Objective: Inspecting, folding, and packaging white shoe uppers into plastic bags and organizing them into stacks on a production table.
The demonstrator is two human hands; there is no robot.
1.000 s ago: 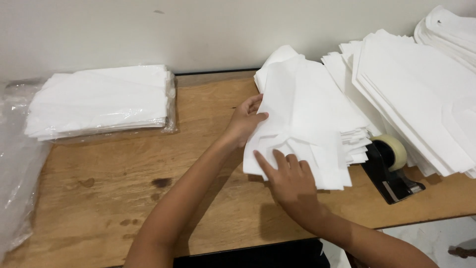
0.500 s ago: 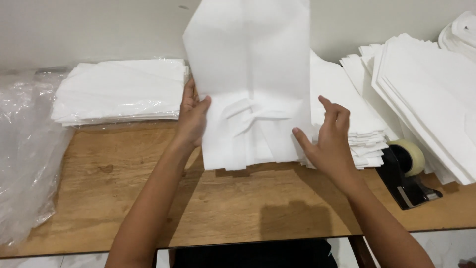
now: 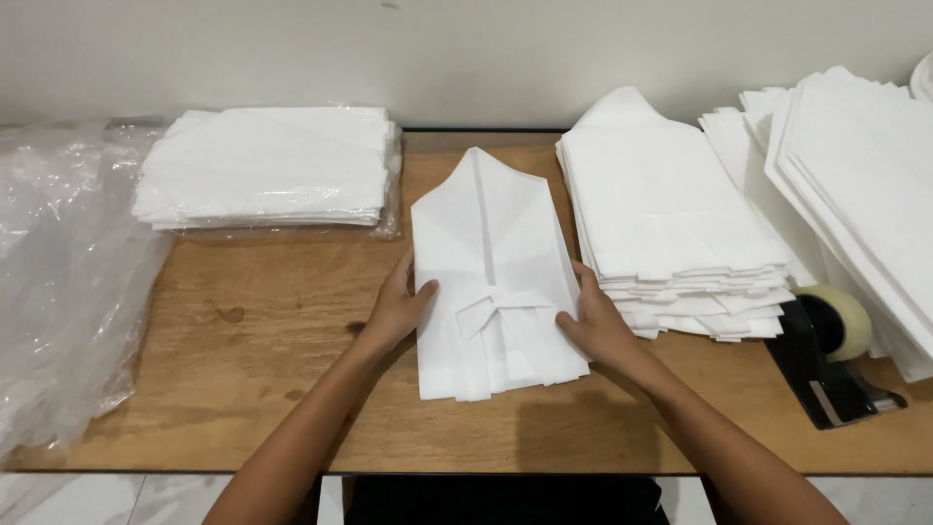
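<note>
From the head view, I see the folded white paper bag (image 3: 496, 277) now lying flat on the wooden table (image 3: 262, 369), pointed end toward the wall and open end toward me. Half a second ago it was held up in the air, upright in front of the camera; a second ago both hands were at the tall stack on the right. So one piece has come off that stack and been laid down in the free middle of the table, and I judge the handling has moved from lifting to flattening or squaring.

My left hand (image 3: 397, 311) rests on the bag's left edge, thumb laid over the paper and fingers spread open, not pinching anything. My right hand (image 3: 595, 326) presses flat at the right edge, fingers extended along the side, likewise clasping nothing. The bag lies between the two hands, touching both, with its folded tab in the middle, level with the thumbs.

Just right of the bag stands the stack of white paper bags (image 3: 671, 214), nearly touching it. Further right lie more white sheets (image 3: 855, 175) and a black tape dispenser (image 3: 836, 365). At the left rear sits a plastic-wrapped pile (image 3: 267, 165), with loose clear plastic (image 3: 68, 282) over the table's left end.
</note>
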